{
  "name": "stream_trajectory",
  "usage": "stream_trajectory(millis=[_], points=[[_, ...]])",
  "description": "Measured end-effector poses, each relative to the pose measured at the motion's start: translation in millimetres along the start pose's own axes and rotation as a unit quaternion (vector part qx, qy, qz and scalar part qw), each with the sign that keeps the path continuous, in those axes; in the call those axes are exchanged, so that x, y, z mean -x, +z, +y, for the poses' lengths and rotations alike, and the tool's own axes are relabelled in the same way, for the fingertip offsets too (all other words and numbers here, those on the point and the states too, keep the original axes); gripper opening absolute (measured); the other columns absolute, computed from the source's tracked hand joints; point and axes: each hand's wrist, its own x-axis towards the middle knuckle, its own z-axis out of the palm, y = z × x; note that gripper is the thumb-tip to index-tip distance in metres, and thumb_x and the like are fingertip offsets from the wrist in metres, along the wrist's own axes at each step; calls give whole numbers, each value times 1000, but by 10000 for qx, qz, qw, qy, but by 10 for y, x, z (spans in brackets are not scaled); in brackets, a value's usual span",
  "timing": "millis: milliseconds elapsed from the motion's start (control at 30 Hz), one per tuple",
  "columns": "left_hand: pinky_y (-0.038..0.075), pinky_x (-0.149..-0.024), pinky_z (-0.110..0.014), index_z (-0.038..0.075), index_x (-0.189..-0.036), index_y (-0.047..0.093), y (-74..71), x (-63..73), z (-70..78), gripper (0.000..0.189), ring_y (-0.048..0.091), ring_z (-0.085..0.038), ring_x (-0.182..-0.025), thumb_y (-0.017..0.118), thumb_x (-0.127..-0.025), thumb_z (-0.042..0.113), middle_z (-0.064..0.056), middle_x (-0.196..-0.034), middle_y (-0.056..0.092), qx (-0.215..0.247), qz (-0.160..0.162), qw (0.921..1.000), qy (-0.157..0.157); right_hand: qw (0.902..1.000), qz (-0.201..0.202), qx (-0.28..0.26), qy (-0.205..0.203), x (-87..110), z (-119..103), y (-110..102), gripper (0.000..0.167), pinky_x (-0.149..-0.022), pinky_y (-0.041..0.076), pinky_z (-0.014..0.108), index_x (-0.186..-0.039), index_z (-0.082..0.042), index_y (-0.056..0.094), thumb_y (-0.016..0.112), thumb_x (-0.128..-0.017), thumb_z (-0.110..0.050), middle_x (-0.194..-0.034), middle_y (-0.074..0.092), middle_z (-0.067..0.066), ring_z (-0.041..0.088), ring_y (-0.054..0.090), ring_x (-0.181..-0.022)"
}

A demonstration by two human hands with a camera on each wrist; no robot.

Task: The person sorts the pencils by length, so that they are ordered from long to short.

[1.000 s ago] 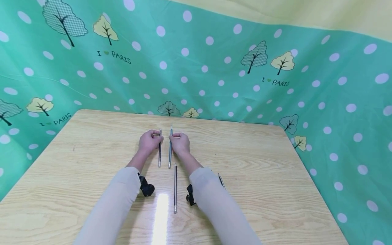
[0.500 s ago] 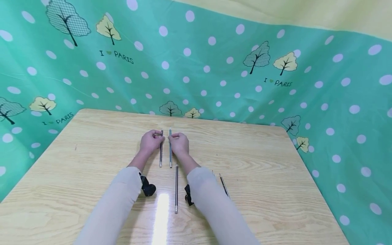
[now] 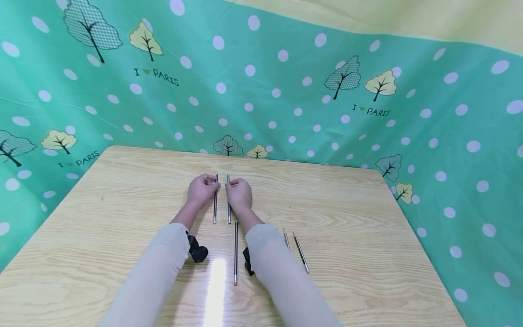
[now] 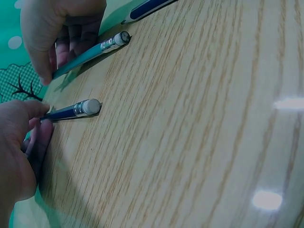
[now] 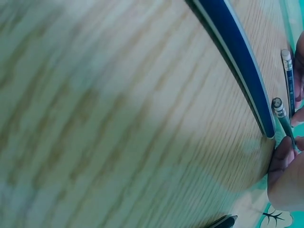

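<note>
In the head view my left hand (image 3: 201, 190) pinches a dark striped pencil (image 3: 215, 211) between thumb and fingers, its eraser end towards me. Beside it, my right hand (image 3: 240, 193) pinches a teal pencil (image 3: 229, 211), roughly parallel and a small gap apart. Both white-and-metal eraser ends show in the left wrist view, on the dark blue pencil (image 4: 71, 112) and the teal pencil (image 4: 90, 54), close to the wood. The fingers partly hide both shafts. Nearer me, another dark striped pencil (image 3: 235, 254) lies on the table between my forearms.
Right of my right sleeve (image 3: 282, 272) lie a dark pencil (image 3: 301, 253) and a lighter pencil (image 3: 287, 239), the latter partly hidden by the sleeve. The wooden table (image 3: 351, 218) ends at a green dotted cloth (image 3: 286, 100) behind it.
The teal pencil has turned slightly, from leaning to nearly parallel with the dark one. My right forearm has shifted a little left, uncovering more of the pencils at the right.
</note>
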Motion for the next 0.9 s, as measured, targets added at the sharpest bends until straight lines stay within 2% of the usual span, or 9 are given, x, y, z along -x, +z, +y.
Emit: stream_trajectory(millis=[400,733,900], points=[[48,-58,-22,7,-119,60,-2,13,3,36,55,-12,-66,61,-88,24,-8,-92,58,34,14,10000,-31,9996,104,241,-39,-4,19,26,18,-63,47,25,-100,-18,67,62,-89,-31,-90,69,-1,11,60,-72],[50,-60,-21,7,-118,60,1,9,11,34,56,-13,-70,62,-88,24,-10,-95,59,76,29,9999,-95,9970,160,745,-167,-2,20,64,18,-63,46,26,-100,-20,67,61,-89,-33,-91,70,-3,12,62,-76],[49,-59,-21,6,-118,60,3,-3,1,35,56,-12,-68,62,-88,23,-10,-94,60,43,51,10000,-30,9953,223,916,-216,-8,23,84,16,-62,46,26,-97,-20,67,63,-88,-33,-90,70,-4,12,62,-75]])
